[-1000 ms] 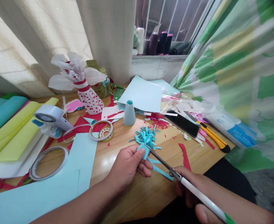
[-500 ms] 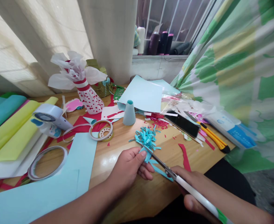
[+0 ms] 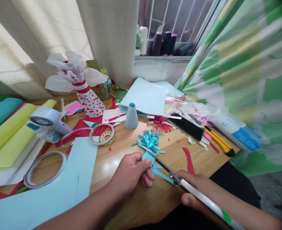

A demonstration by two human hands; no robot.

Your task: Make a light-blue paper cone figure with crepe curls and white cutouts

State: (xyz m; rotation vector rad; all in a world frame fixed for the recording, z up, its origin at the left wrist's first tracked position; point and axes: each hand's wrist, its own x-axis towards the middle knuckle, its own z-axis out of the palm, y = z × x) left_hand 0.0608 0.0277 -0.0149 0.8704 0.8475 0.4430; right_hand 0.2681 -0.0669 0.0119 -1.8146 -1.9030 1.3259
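Observation:
My left hand [image 3: 135,171] pinches a small piece of blue paper [image 3: 148,157] between thumb and fingers. From the right, my right hand [image 3: 191,188] is closed around a pair of scissors [image 3: 181,182] with white and green handles. Their blades cross the paper just beyond my left thumb. Right past the blade tips lies a pile of short blue paper strips [image 3: 149,140] on the table. Longer blue paper strips [image 3: 163,177] lie beneath the scissors. A pale blue paper cone [image 3: 131,116] stands upright behind the pile.
Tape rolls [image 3: 101,134], a large blue sheet [image 3: 83,159] and a glue bottle [image 3: 43,132] lie to the left. A phone [image 3: 186,127], a yellow utility knife [image 3: 219,140] and a red paper scrap [image 3: 188,159] lie to the right. A white-and-red wrapped bundle [image 3: 89,100] stands at the back.
The view has shifted slightly. My left fingers have curled in further around the paper piece. The scissors stay across the paper, with my right thumb slightly shifted.

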